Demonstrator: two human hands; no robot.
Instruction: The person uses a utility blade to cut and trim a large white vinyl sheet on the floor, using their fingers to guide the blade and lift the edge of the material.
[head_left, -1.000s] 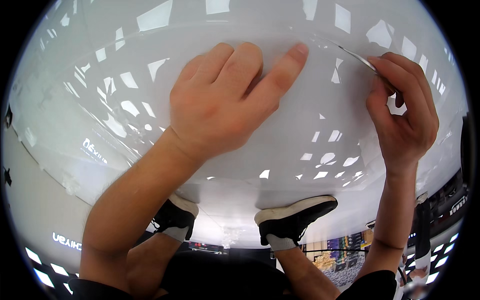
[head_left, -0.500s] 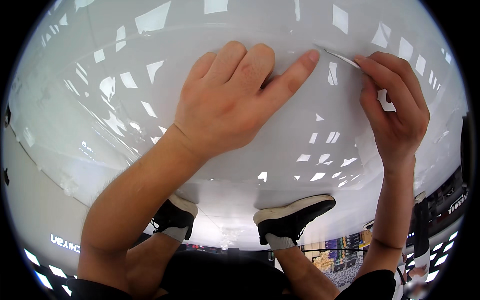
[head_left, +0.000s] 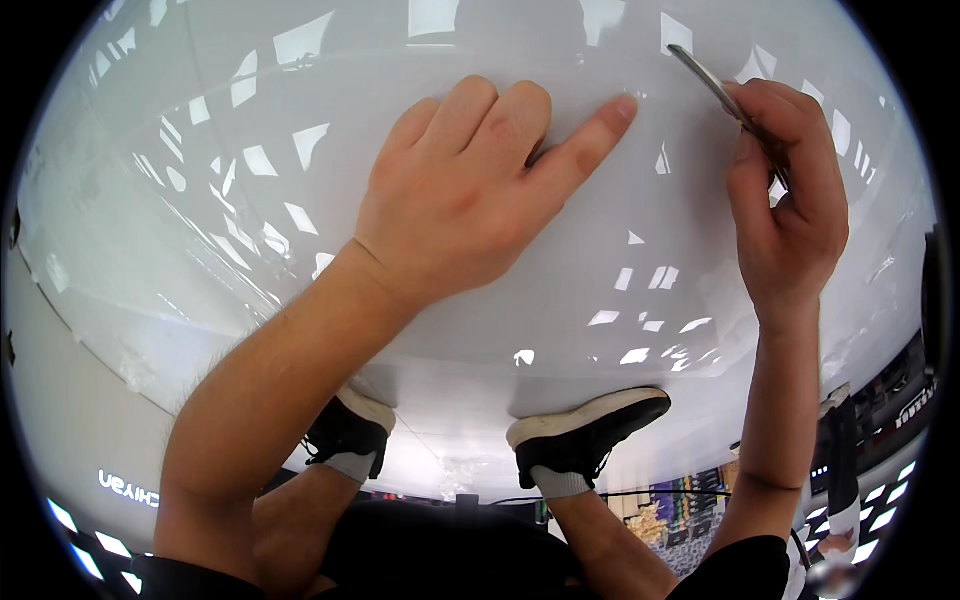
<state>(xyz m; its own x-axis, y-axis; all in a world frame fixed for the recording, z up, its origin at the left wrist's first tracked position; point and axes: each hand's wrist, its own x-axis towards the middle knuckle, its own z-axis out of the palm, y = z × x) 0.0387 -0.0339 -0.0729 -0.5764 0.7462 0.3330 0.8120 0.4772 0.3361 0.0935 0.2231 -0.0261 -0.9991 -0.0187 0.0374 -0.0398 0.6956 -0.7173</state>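
Glossy white curved panel (head_left: 600, 265) is spreading under both hands. The left hand (head_left: 455, 200) is extending its index finger, seemingly touching it, and curling the others; whether these are holding anything is hidden. The right hand (head_left: 808, 210) is pinching a slim silver metal tool (head_left: 705, 78), tip leaning forward-left. Seemingly, positioning is under way; closer work would be calling for a steady tip.

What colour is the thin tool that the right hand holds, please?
The thin tool is shiny silver-grey, best seen in the head view.
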